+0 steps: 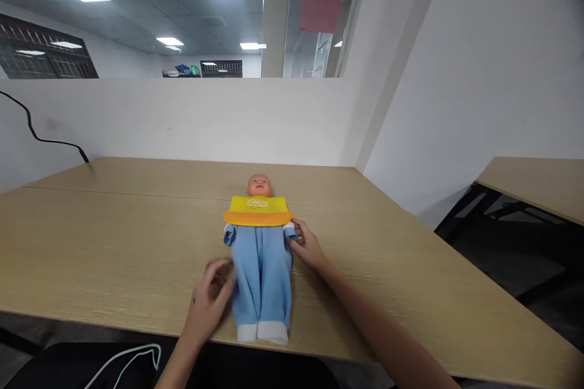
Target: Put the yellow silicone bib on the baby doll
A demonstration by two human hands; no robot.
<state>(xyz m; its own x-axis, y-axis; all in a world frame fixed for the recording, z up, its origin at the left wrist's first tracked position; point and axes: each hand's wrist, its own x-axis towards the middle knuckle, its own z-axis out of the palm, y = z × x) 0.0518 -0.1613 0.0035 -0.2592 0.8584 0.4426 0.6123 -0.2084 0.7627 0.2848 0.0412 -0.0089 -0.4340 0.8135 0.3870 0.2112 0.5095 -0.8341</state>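
Observation:
A baby doll (pixel 261 255) lies on its back on the wooden table (pixel 114 243), head away from me. It wears a light blue suit with white cuffs and a yellow and orange bib (pixel 258 210) across its chest. My left hand (pixel 207 304) rests on the table against the doll's left leg, fingers spread. My right hand (pixel 308 244) touches the doll's sleeve cuff beside the bib's right end; the fingers look pinched on the cuff, though the grip is not fully clear.
A white partition wall (pixel 182 121) stands behind the table. A black cable (pixel 41 137) runs down it at the left. Another wooden desk (pixel 538 185) is at the right across a gap. A white cord (pixel 123 358) lies below the table's near edge.

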